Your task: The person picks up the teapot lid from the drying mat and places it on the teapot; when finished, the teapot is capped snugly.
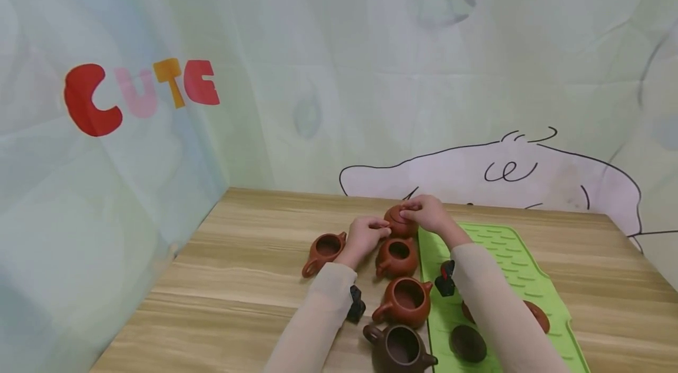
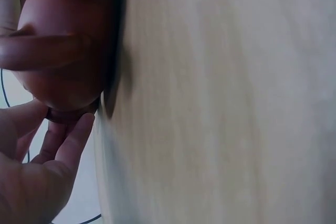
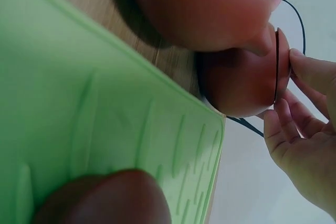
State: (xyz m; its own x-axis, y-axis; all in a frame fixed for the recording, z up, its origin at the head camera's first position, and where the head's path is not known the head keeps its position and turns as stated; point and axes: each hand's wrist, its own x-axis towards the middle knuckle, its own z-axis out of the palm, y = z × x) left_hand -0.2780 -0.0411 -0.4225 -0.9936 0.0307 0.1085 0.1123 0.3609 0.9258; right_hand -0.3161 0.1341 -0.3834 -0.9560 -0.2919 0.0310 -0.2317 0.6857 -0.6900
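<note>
At the far end of a row of small clay teapots stands a reddish-brown teapot (image 1: 401, 227). My left hand (image 1: 364, 237) pinches it at its left side, where the fingertips partly cover it. My right hand (image 1: 428, 213) holds its round lid (image 3: 282, 66) between thumb and fingers. The lid sits over the mouth, a dark seam showing below it in the right wrist view. Just nearer stands a lidless reddish teapot (image 1: 397, 257), which blocks much of the far one in the left wrist view.
Closer in the row are another lidless reddish teapot (image 1: 406, 301) and a dark brown one (image 1: 401, 348). A smaller lidless teapot (image 1: 324, 249) stands left of my left hand. On the green ridged mat (image 1: 508, 249) lie a dark lid (image 1: 468, 343) and reddish pieces partly under my right sleeve.
</note>
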